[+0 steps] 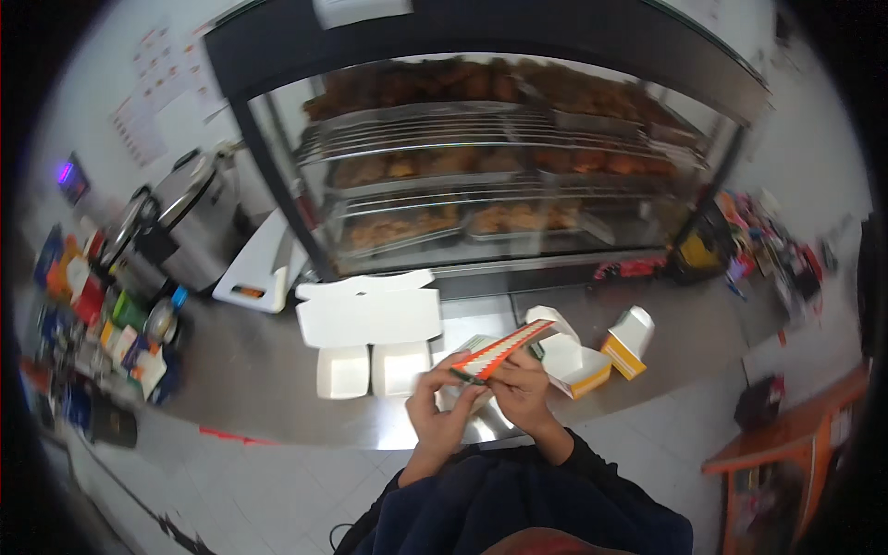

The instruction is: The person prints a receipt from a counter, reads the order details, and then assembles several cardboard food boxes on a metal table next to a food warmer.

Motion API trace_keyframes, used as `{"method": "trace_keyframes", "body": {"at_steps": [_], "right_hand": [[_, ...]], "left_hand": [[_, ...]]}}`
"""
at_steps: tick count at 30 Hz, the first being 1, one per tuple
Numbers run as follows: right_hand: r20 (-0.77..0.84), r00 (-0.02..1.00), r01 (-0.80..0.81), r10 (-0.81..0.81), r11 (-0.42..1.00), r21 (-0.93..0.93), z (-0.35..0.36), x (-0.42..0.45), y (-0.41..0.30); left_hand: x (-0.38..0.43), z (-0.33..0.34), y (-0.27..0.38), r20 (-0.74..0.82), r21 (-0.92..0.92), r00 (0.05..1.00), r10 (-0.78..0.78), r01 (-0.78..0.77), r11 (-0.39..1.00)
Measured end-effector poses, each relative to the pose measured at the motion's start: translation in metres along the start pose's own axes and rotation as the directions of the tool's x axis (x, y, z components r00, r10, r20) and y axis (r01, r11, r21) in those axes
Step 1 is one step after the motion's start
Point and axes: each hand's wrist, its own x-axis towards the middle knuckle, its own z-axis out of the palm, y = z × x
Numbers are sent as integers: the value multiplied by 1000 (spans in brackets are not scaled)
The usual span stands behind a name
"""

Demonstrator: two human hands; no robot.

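Observation:
A small orange, white and green printed cardboard food carton point(503, 350), partly folded, is held between both hands above the steel counter. My left hand point(440, 409) pinches its near left edge with thumb and fingers. On the carton's right side, my right hand point(519, 388) grips it; the fingers partly hide its underside. To the left, an open white two-compartment takeaway box point(369, 318) lies with its lid spread back. An open yellow and white carton point(574, 364) rests just right of my right hand, and a smaller yellow and white carton point(626, 345) tilts beside it.
A glass food warmer point(499, 267) with trays of fried food stands at the counter's back. Left are a white cutting board point(260, 267) with a knife point(283, 251), steel cookers point(194, 222) and packets. A wooden table point(784, 423) stands at right.

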Motion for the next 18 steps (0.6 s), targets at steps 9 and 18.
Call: {"method": "trace_keyframes", "body": {"at_steps": [9,18], "right_hand": [[-185,975,-96,123,984,149,-46,-27,-13],[-400,900,-158,175,984,77,-103,-72,-31]], "left_hand": [[3,57,-9,531,-271,846,-43,218,938],[-22,130,-9,694,-265,710,-120,407,874]]}}
